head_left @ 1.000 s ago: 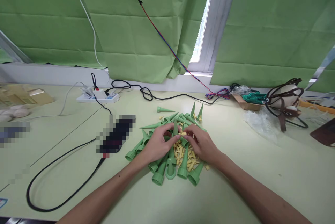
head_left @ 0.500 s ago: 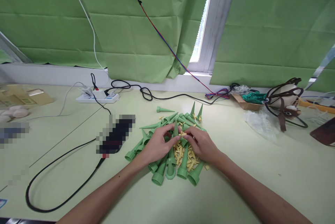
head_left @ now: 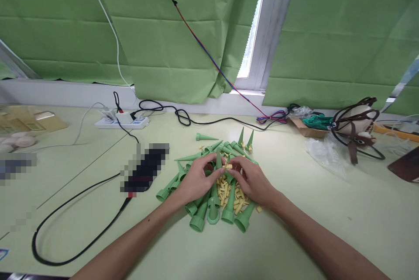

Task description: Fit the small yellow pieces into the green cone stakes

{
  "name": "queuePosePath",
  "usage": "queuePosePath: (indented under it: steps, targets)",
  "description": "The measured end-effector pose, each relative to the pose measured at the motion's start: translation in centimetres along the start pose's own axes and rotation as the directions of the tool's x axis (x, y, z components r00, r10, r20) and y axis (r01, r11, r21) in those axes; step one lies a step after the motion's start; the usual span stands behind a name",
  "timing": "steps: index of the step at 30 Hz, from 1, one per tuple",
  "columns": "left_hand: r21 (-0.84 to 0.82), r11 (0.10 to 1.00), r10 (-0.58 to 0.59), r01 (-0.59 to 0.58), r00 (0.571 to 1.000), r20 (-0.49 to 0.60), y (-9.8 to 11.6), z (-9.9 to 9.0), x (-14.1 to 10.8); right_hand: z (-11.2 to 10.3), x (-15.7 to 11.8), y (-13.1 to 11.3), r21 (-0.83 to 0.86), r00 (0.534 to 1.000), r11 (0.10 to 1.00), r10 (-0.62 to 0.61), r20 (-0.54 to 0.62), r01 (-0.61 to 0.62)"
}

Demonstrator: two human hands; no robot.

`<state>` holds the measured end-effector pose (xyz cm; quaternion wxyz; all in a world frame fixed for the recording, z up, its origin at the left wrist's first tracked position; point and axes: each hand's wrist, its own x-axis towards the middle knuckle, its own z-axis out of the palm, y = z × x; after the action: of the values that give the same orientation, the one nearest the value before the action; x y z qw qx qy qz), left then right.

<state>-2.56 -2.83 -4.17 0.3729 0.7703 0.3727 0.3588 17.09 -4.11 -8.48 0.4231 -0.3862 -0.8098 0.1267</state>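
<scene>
A cardboard box (head_left: 307, 130) at the back right holds a green bundle (head_left: 316, 122), while above the heaped green cones (head_left: 230, 201) and loose yellow bits (head_left: 224, 190) the left hand (head_left: 198, 179) pinches a small yellow piece (head_left: 228, 166); the right hand (head_left: 252, 179) curls against or just beside it, its grip impossible to tell. The hands hide some cones, and a brown object (head_left: 406, 165) is cut off at far right. Bare table (head_left: 314, 219) lies open rightward, its front edge visible only at lower left.

white rectangular plastic power strip (head_left: 111, 125) on pale green worktop (head_left: 314, 227); crumpled clear plastic bag (head_left: 325, 153) lying near open brown cardboard box (head_left: 307, 131).
</scene>
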Motion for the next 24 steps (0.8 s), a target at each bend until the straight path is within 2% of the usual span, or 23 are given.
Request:
queuePosePath:
  steps: [13, 24]
  targets:
    - [0.038, 0.999, 0.028, -0.030, 0.999, 0.038, 0.19, -0.12, -0.01, 0.11, 0.00, 0.51, -0.018, 0.999, 0.999, -0.042, 0.017, 0.043]
    - [0.085, 0.994, 0.060, -0.063, 0.998, 0.037, -0.11, -0.06, 0.05, -0.07, -0.05, 0.51, -0.049, 0.998, 0.998, -0.024, 0.062, 0.027]
